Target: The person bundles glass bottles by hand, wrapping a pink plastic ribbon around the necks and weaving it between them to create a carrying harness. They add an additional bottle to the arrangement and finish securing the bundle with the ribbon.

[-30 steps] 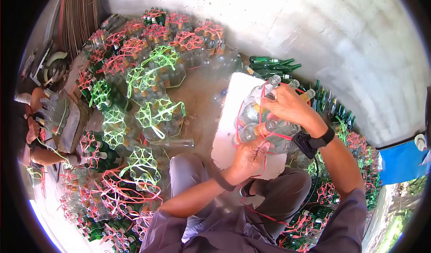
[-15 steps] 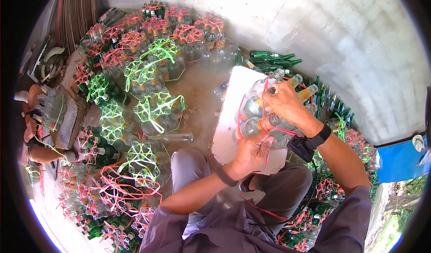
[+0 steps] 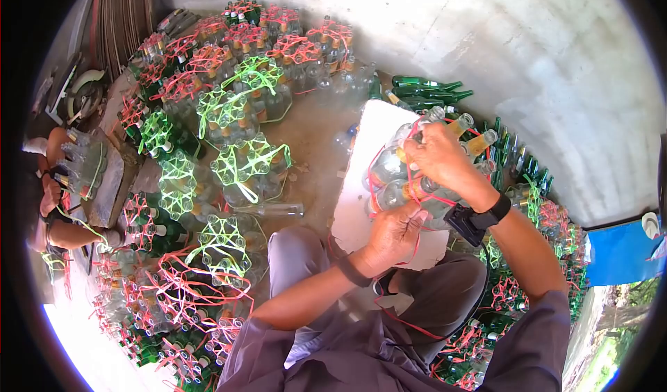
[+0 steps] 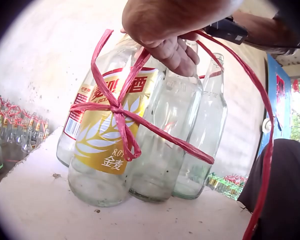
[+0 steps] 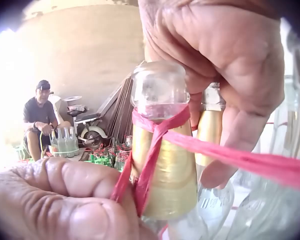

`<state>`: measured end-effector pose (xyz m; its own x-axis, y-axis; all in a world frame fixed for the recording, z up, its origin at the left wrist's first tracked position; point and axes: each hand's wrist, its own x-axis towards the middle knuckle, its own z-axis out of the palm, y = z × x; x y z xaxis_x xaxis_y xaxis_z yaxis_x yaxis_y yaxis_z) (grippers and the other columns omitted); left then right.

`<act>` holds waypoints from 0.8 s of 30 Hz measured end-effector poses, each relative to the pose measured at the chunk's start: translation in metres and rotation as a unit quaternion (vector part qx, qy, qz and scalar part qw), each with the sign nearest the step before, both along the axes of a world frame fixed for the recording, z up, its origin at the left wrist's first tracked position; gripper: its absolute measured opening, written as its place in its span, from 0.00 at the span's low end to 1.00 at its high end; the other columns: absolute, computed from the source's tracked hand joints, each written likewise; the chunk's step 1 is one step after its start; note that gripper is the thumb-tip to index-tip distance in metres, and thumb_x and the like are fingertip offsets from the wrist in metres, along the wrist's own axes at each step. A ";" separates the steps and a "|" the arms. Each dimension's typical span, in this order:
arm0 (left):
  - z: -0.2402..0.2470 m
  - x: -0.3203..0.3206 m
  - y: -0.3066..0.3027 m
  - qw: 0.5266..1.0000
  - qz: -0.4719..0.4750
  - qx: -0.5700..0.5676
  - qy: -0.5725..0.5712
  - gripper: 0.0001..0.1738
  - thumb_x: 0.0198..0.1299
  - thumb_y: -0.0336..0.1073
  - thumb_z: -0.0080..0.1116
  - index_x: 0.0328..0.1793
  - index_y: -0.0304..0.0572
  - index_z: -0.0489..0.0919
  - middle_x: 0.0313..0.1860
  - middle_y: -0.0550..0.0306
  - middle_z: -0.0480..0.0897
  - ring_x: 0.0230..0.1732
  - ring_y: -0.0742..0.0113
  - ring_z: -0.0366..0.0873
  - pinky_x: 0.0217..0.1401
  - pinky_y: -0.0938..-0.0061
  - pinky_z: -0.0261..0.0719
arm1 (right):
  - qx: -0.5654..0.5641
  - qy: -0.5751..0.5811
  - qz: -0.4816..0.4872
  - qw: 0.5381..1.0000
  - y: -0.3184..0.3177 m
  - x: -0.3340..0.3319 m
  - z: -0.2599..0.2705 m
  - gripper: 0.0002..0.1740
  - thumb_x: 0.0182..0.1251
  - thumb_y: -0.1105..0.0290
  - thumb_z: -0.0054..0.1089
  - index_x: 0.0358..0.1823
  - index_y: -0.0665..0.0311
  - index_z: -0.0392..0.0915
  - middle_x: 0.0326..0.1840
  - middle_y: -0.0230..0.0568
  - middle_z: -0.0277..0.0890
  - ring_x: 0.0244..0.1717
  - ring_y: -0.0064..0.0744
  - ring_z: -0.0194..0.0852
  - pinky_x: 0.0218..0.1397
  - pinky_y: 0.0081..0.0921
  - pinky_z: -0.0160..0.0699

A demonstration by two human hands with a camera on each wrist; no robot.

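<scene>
A bundle of clear bottles (image 4: 102, 175) stands on a white board (image 3: 353, 201), bound round the bodies by red plastic strip (image 4: 160, 132) with a knot over a gold label. In the right wrist view, more strip (image 5: 160, 125) loops a bottle neck (image 5: 160, 95). My left hand (image 3: 394, 238), at the bundle's near side, pinches the strip between thumb and curled fingers beside that neck. My right hand (image 3: 445, 159) reaches over the necks, fingers bent down among them; the right wrist view shows it (image 5: 225, 65) behind the looped neck. What its fingertips grip is partly hidden.
Bottle bundles tied with green strip (image 3: 243, 169) and red strip (image 3: 208, 58) crowd the left side. Green bottles (image 3: 427, 93) lie by the wall (image 3: 486, 44). A loose clear bottle (image 3: 278, 210) lies on the floor. Another person (image 5: 40, 112) sits holding bottles at the far left.
The red strip round the near neck looks drawn closer than a second ago. My right hand has shifted slightly right and down; my left hand has moved a little right.
</scene>
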<state>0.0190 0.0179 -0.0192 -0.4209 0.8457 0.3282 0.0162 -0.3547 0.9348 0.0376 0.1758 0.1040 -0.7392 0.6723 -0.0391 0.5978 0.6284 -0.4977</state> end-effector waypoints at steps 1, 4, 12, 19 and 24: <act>0.001 0.000 -0.001 1.000 0.000 -0.005 0.006 0.09 0.76 0.33 0.57 0.41 0.36 0.80 0.33 0.44 0.87 0.31 0.51 0.86 0.36 0.64 0.81 | 0.001 0.000 -0.004 1.000 -0.001 -0.001 0.000 0.22 0.68 0.62 0.64 0.27 0.80 0.77 0.19 0.51 0.78 0.24 0.37 0.88 0.29 0.36 0.83; -0.005 -0.005 -0.005 0.996 -0.066 -0.058 -0.014 0.14 0.80 0.35 0.52 0.50 0.32 0.83 0.40 0.52 0.90 0.42 0.72 0.84 0.48 0.71 0.82 | -0.008 0.020 0.016 1.000 -0.012 -0.005 0.010 0.24 0.66 0.61 0.61 0.22 0.79 0.73 0.17 0.63 0.70 0.22 0.59 0.77 0.33 0.50 0.74; 0.002 -0.003 -0.005 0.997 -0.056 -0.036 -0.043 0.13 0.81 0.35 0.51 0.50 0.34 0.84 0.40 0.58 0.89 0.41 0.77 0.80 0.49 0.74 0.81 | -0.028 -0.015 0.038 0.999 -0.005 0.010 0.053 0.17 0.70 0.65 0.64 0.36 0.77 0.81 0.21 0.47 0.76 0.24 0.34 0.83 0.28 0.31 0.79; 0.002 -0.003 -0.006 0.995 -0.066 -0.035 -0.060 0.12 0.79 0.32 0.53 0.39 0.34 0.74 0.37 0.51 0.88 0.44 0.71 0.86 0.47 0.72 0.82 | 0.223 -0.141 0.015 0.964 0.005 0.041 0.056 0.17 0.65 0.61 0.69 0.37 0.73 0.84 0.35 0.63 0.84 0.41 0.64 0.84 0.47 0.48 0.82; -0.002 -0.002 -0.006 0.992 -0.078 -0.030 -0.090 0.11 0.80 0.34 0.52 0.48 0.37 0.84 0.39 0.65 0.88 0.39 0.80 0.71 0.47 0.78 0.77 | 0.192 -0.129 0.065 0.971 0.025 0.053 0.032 0.18 0.64 0.62 0.69 0.31 0.74 0.80 0.29 0.60 0.83 0.34 0.58 0.86 0.41 0.46 0.83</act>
